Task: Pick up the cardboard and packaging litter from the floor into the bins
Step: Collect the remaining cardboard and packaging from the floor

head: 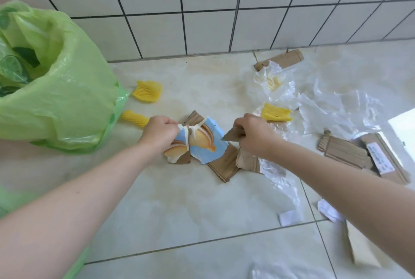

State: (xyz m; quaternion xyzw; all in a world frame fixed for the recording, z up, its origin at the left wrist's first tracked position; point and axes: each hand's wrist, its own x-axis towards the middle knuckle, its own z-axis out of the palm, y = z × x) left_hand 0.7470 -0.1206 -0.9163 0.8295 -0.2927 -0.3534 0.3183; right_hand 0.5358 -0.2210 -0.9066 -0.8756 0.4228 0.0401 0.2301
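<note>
- Strewn across a pale tiled floor (pixel 179 211), below a white tiled wall (pixel 202 20): torn cardboard, clear film and yellow foam netting.
- At far left, a bin lined with a green plastic bag (pixel 67 99), mouth open, darker green shapes showing through the liner.
- Just right of the bag, two pieces of yellow foam net, one fanned out (pixel 147 91), one rolled thin (pixel 134 117) and running behind the left hand.
- A third yellow foam net (pixel 276 112) lying just beyond the right hand, on crumpled clear plastic film (pixel 336 108) spreading to the far right.
- Against the wall, a corrugated cardboard strip (pixel 285 58), partly under film.
- At right, a flattened brown cardboard piece with a white label (pixel 359 155); near right, white paper scraps (pixel 289 217) and a pale cardboard offcut (pixel 363 249).
- Centre: the printed cardboard (pixel 206 144), blue-faced with a picture of what may be bread or pastry, torn, pale strands of tape at its far edge, brown corrugated backing (pixel 224 164) showing beneath.
- Left hand (pixel 158 134), fingers curled, gripping the printed cardboard at its left edge by the tape.
- Right hand (pixel 251 135), fingers closed, pinching a small brown cardboard flap (pixel 231 136) beside the blue panel's right edge.
</note>
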